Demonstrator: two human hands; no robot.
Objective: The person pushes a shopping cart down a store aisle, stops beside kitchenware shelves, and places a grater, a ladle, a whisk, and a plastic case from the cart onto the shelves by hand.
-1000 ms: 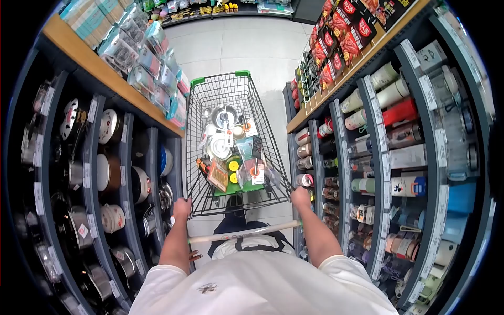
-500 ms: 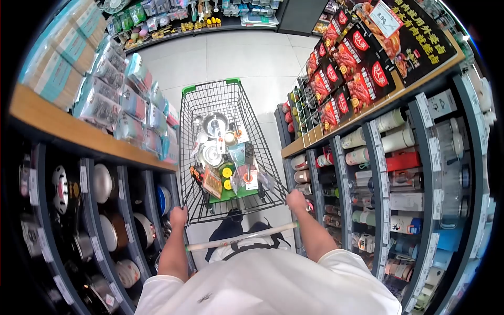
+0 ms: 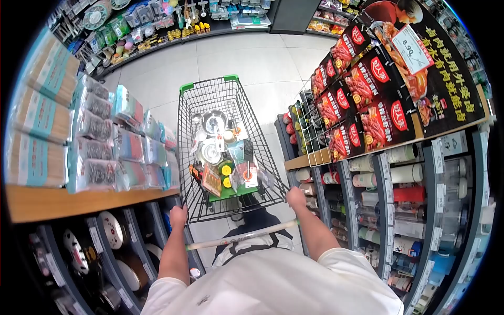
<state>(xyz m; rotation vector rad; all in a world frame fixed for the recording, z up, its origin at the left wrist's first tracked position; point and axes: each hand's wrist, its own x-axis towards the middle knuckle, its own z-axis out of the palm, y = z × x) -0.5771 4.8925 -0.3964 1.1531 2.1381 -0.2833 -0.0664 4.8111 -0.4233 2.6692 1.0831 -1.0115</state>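
Observation:
A wire shopping cart [image 3: 210, 89] with green corner caps stands in front of me. My left hand [image 3: 178, 216] is closed on its near left corner, and my right hand [image 3: 295, 197] is wrapped round the near right corner. In the cart lie a round metal pan [image 3: 214, 123], a stack of white dishes [image 3: 210, 150], two yellow-capped bottles [image 3: 226, 170], an orange-brown packet [image 3: 212, 180] and a white card-backed item [image 3: 250, 175]. A pale handle bar [image 3: 242, 234] crosses close to my body.
Left, a wooden ledge [image 3: 79, 200] carries wrapped packs above shelves of pots. Right, red and black food packets [image 3: 367, 86] hang above shelves of bottles and flasks. Pale tiled floor [image 3: 247, 58] runs ahead to a back display [image 3: 184, 32] and a dark pillar [image 3: 296, 17].
The shelves on both sides have slid nearer and lower in view, and more of the back display shows. Both hands keep their hold on the cart.

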